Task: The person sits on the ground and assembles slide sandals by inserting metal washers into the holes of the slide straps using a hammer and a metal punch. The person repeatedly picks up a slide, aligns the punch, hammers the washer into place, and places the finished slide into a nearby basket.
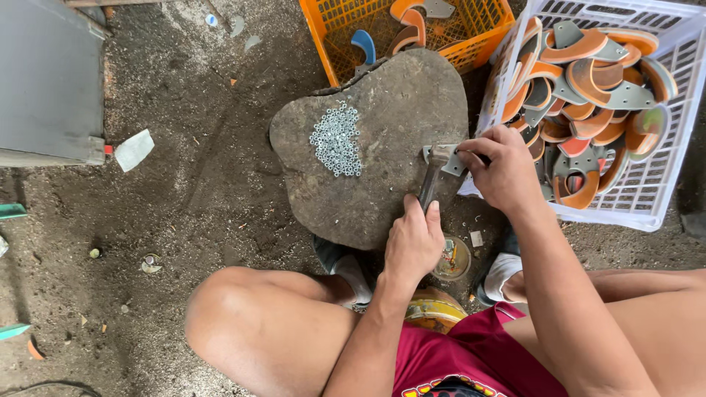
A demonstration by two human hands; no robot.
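Note:
My left hand [413, 242] grips the handle of a hammer [433, 170], whose head rests on a grey metal piece [450, 160] at the right edge of a rounded stone slab [382, 103]. My right hand [500, 167] pinches that metal piece and holds it down on the slab. A heap of several small silver nuts [337, 138] lies on the slab to the left of the hammer.
A white plastic crate [662, 184] of orange-handled grey metal blades stands at the right. An orange crate [323, 37] with a few such pieces sits behind the slab. A round tin [454, 259] lies on the dirt floor by my feet. A grey box [48, 81] stands far left.

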